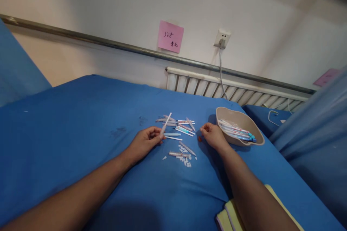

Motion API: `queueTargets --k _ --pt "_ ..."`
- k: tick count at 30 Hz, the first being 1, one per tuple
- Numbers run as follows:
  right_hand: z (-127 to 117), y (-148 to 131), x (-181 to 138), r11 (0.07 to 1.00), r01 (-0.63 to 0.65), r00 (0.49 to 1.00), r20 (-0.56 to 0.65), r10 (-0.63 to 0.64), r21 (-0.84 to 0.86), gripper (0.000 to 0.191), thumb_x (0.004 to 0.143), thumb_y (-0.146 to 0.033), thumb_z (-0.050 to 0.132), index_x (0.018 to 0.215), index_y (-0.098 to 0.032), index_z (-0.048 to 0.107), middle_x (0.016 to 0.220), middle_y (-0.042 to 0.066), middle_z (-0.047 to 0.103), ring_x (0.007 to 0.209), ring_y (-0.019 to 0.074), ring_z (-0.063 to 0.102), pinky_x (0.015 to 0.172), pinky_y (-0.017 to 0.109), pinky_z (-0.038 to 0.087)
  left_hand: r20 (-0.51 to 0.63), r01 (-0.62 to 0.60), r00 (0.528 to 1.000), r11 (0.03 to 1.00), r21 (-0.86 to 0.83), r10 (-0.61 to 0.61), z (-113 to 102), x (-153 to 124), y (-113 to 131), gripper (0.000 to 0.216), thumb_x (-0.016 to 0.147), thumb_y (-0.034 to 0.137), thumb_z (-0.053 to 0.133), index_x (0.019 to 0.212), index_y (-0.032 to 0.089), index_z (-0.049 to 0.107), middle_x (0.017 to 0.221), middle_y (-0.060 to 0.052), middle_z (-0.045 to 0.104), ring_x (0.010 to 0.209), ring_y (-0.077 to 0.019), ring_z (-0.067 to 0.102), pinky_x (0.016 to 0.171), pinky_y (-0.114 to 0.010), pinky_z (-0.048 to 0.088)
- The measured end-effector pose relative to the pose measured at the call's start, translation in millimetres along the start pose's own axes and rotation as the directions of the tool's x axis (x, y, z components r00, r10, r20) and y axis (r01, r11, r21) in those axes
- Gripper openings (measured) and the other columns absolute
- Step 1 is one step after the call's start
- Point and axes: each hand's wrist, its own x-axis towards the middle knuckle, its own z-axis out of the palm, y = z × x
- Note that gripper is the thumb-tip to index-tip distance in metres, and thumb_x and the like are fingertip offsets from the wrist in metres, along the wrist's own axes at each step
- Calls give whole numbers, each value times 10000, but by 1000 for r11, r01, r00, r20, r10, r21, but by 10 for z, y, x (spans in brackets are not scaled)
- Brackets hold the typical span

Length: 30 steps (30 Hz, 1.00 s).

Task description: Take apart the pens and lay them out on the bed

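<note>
My left hand (148,139) pinches a pale pen (164,127), tilted upward, with a white refill-like stick rising from its top end. Right beside those fingers lie a light blue pen part (172,134) and a thin white stick (173,138). Behind them is a loose group of pen barrels and sticks, among them a turquoise-banded one (183,130). My right hand (213,134) is closed, fingertips together, left of the tan basket; whatever they hold is too small to name. Just under its fingertips shows a small orange spot (200,139).
The tan basket (258,130) holds several pens. Small white cone-like pieces (187,161) lie near two patterned barrels (179,154). A folded yellow cloth (230,216) is under my right forearm. A radiator (200,86) and metal rail (116,44) run along the wall behind the blue-covered surface (89,126).
</note>
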Motion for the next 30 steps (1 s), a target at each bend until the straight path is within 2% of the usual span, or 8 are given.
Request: queueTargets --k 3,7,15,18,21,23,26,30 --pt "48 -46 -22 999 0 998 65 3 -43 135 816 -267 530 730 -192 602 559 8 643 508 131 558 502 235 330 8 -5 1000 1000 7 5 -2 3 -12 299 693 380 657 874 148 602 758 -26 647 676 -139 585 679 -277 469" --pt "114 -85 -50 992 18 998 63 -10 -126 122 805 -282 555 738 -195 609 602 13 650 543 136 561 512 239 313 12 -9 1000 1000 12 9 -2 -12 -5 300 685 395 664 851 151 609 738 -18 650 658 -140 581 672 -278 464" --pt "115 -112 -70 995 36 998 59 -31 -90 112 798 -272 552 741 -194 608 590 5 629 538 131 549 511 231 324 17 -11 1000 999 49 11 6 -25 4 312 689 411 649 862 155 609 772 -36 680 670 -158 599 686 -303 474" --pt "133 -183 -109 994 98 993 67 -101 48 101 779 -281 563 743 -195 601 599 -13 610 532 118 524 516 223 345 15 -6 1000 998 55 5 10 -16 -1 305 688 397 652 861 149 611 777 -42 678 679 -157 601 693 -297 474" --pt "189 -259 -166 950 120 969 175 -176 290 98 744 -287 588 748 -189 595 622 -31 594 547 104 510 519 208 374 17 -14 1000 998 63 13 13 -12 -4 307 688 393 652 870 149 611 778 -43 675 680 -156 604 689 -295 476" --pt "225 -295 -202 920 96 944 259 -205 379 95 714 -273 615 751 -187 596 598 -48 569 528 91 488 497 194 367 22 -17 1000 997 77 15 15 -16 -1 303 695 397 642 875 156 612 775 -39 674 673 -154 603 681 -293 478" --pt "246 -314 -235 920 54 922 335 -195 388 110 684 -245 640 768 -189 597 571 -65 532 498 76 456 469 178 342 22 -14 1000 996 86 12 19 -30 8 291 700 396 629 871 161 612 774 -33 673 670 -151 602 680 -289 480" --pt "237 -296 -237 939 67 915 354 -192 337 107 701 -235 625 792 -189 593 592 -61 531 512 79 460 481 181 353 25 -9 1000 996 87 7 22 -43 20 270 687 366 644 852 155 610 769 -33 677 683 -155 604 684 -287 476"
